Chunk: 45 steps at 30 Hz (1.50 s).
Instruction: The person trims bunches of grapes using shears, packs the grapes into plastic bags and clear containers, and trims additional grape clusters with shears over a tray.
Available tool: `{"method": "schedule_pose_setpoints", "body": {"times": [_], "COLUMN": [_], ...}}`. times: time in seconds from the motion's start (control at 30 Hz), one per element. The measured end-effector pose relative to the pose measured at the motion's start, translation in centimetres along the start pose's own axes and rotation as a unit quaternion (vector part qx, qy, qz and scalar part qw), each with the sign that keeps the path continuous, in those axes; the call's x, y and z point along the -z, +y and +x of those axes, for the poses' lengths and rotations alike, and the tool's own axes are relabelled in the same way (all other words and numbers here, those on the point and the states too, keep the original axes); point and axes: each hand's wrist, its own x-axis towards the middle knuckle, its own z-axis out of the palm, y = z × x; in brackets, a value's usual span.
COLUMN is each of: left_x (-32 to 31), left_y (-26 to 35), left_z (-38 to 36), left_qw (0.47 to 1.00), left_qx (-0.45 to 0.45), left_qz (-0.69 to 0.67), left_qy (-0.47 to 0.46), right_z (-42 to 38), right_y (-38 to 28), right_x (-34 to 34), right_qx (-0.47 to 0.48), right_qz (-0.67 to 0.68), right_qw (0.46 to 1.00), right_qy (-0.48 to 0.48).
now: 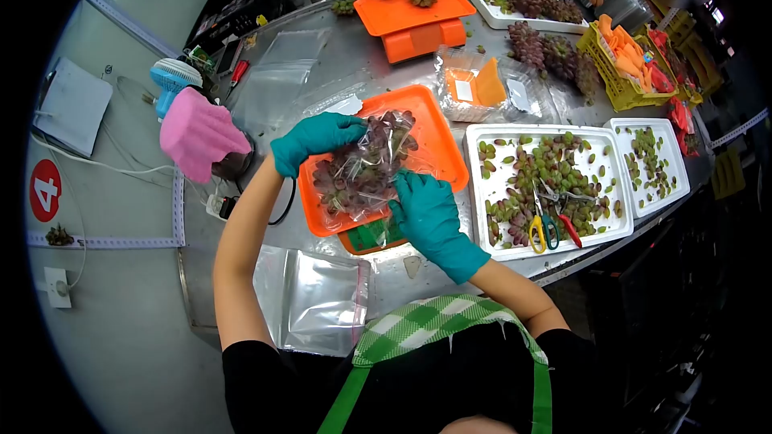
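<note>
The clear bag of dark grapes [347, 183] lies in the orange tray [441, 133]. The right hand [434, 221] pinches its side; the left hand [318, 141] touches its top edge, though whether it grips is unclear.

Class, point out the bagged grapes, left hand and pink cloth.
Bagged grapes [360, 167], head view: middle of the bunch.
Left hand [316, 140], head view: back of the glove.
Pink cloth [201, 135], head view: middle of the drape.
</note>
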Motion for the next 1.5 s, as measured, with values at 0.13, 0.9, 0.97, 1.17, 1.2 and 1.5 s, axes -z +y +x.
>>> {"method": "schedule_pose_setpoints", "body": {"times": [0.13,0.9,0.97,1.17,1.2,1.5], "left_x": [-1.2,-8.9,-8.6,-8.4,-8.6,-9.3], "left_y": [1.5,-2.7,-3.1,-2.1,-2.2,-1.6], "left_z": [-4.9,-7.7,-7.0,-6.3,-6.1,-6.3], "left_qw": [0.978,0.877,0.889,0.890,0.885,0.841], "left_qx": [0.006,-0.034,-0.042,-0.085,-0.098,-0.155], "left_qz": [0.040,0.157,0.124,0.078,0.040,-0.084], "left_qy": [0.204,0.452,0.438,0.440,0.453,0.512], "right_z": [0.0,8.0,8.0,7.4,7.4,6.4], "right_y": [1.4,3.6,3.6,3.5,3.5,1.9], "right_x": [1.8,-1.5,-1.5,-1.5,-1.5,-1.2], "right_qx": [-0.001,0.080,0.094,0.111,0.113,0.145], "right_qz": [0.129,0.299,0.273,0.222,0.219,0.181], "right_qw": [0.992,0.948,0.953,0.961,0.961,0.965], "right_qy": [0.011,0.072,0.086,0.118,0.124,0.124]}}
